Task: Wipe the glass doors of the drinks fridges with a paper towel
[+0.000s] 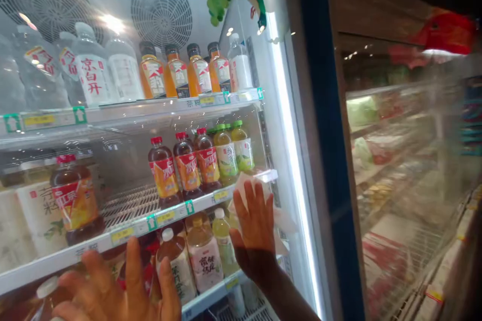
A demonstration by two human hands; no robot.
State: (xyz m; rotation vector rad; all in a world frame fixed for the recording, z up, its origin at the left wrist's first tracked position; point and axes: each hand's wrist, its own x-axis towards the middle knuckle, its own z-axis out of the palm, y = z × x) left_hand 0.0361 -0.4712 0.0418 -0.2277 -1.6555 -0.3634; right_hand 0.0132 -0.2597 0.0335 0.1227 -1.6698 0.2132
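My right hand (253, 230) lies flat, fingers stretched, over a thin pale cloth or paper sheet (282, 218) that seems pressed to the clear door of a lit drinks fridge. Behind it are green-capped tea bottles (226, 154) and the right end of the middle shelf. My left hand (124, 286) is spread at the bottom of the view, fingers apart and nothing visible in it. Whether it touches the glass I cannot tell. Beyond the left hand stand bottles with pale labels (205, 256) on the lower shelf.
Water bottles (92, 70) and orange drinks (152, 72) line the top shelf. Red-capped tea bottles (163, 173) stand on the middle shelf (169, 218). A dark blue door frame (324, 110) runs down the right side. Beyond it is a blurred display case (406, 160) with packaged goods.
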